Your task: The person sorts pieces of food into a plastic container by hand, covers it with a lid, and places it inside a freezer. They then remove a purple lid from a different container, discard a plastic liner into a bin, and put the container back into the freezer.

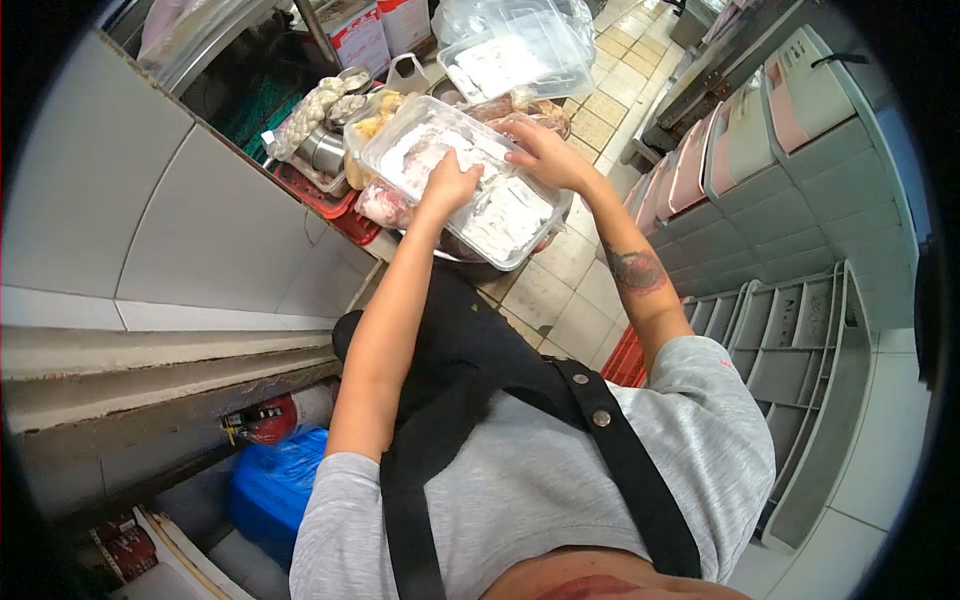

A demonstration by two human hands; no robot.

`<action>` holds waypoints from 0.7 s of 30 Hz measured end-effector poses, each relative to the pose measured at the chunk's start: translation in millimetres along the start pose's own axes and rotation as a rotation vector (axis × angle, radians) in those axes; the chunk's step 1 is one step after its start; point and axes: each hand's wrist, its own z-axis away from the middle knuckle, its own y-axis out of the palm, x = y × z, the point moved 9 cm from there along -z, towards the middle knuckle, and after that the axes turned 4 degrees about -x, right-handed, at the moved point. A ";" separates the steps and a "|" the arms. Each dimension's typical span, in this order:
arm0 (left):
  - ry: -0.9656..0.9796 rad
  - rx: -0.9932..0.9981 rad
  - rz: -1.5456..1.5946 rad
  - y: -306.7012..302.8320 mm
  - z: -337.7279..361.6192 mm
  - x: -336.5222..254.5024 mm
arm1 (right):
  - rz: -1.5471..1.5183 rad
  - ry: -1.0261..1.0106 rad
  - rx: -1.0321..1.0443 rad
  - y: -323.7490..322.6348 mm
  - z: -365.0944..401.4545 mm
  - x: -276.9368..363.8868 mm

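Note:
A clear plastic container (pixel 512 250) with white powder (pixel 505 215) sits tilted in front of me. My left hand (pixel 455 185) is down in the powder, its fingers curled and partly hidden, so whatever they grip does not show. Over the container's far right edge is my right hand (pixel 548 155), its fingers stretched out and apart, white on the tips. A pinkish lump, perhaps meat, lies partly coated in the powder near my left hand. Beneath and beside the container are bags of pinkish food (pixel 385 205).
Behind stands another clear container (pixel 545 80) holding white material. To the left are metal cups (pixel 322 150), a red basket (pixel 310 190) and a tiled counter side (pixel 220 210). Lidded bins (pixel 740 150) and grey crates (pixel 790 340) line the right. A blue drum (pixel 270 490) stands lower left.

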 end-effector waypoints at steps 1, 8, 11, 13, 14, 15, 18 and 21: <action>-0.057 0.036 0.148 9.4 -2.4 4.3 | -0.044 0.039 -0.029 0.4 4.2 -3.6; -0.239 0.027 0.817 65.2 -22.1 29.5 | -0.121 0.155 0.034 12.3 2.6 -12.4; -0.265 0.100 1.284 37.1 10.9 -15.9 | -0.110 0.156 0.033 12.2 5.9 -10.3; -0.273 -0.002 1.368 30.7 6.7 -3.4 | -0.133 0.184 0.034 10.9 8.5 -11.2; -0.310 -0.045 1.385 31.0 9.9 5.8 | -0.135 0.195 0.031 10.4 8.6 -11.8; -0.348 -0.088 1.403 26.1 17.6 7.4 | -0.137 0.206 0.031 10.6 9.4 -12.9; -0.503 -0.052 1.438 11.6 46.0 -15.4 | -0.151 0.191 0.019 11.4 8.2 -13.3; -0.526 0.000 1.241 -4.6 69.1 -26.1 | -0.159 0.179 0.005 12.0 7.9 -15.5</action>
